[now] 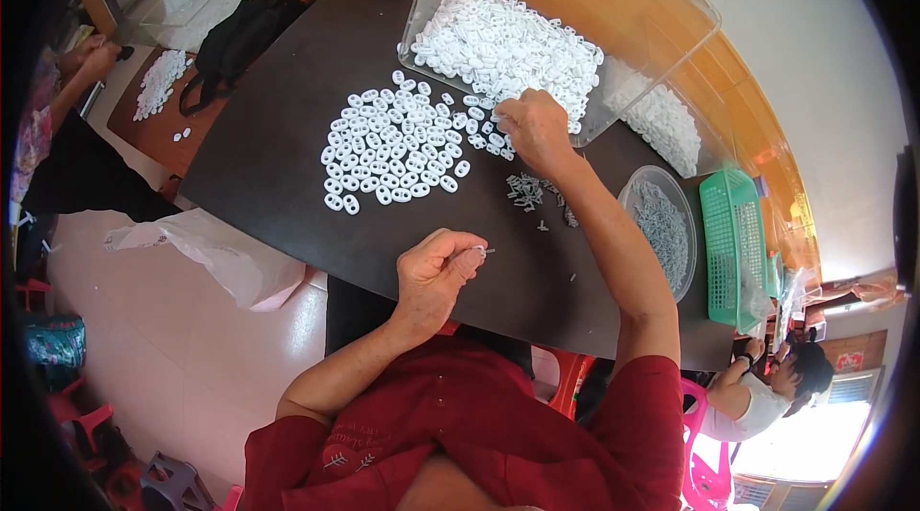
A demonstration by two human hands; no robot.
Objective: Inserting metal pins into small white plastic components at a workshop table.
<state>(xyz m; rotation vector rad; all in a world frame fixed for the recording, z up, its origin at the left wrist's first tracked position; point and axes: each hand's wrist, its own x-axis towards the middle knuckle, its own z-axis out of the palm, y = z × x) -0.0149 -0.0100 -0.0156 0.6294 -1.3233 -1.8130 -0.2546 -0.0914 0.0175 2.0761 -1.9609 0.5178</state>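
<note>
Near the table's front edge my left hand (433, 279) is closed in a pinch on a small white plastic piece (482, 249), and a short grey pin sticks out to the right of it. My right hand (539, 132) reaches forward, fingertips bent together at a few white pieces by the clear bin's near wall; what they hold, if anything, is hidden. To its left, many white oval plastic pieces with two holes (393, 147) lie spread on the dark table (278, 166). Small grey pins (524, 192) form a little heap below my right wrist, partly covered by the forearm.
A clear plastic bin (704, 27) heaped with white pieces stands at the back. On the right are a round tub (692, 257) of grey pins and a green basket (733, 247). A black bag (244, 41) lies at left. Other people sit left and right.
</note>
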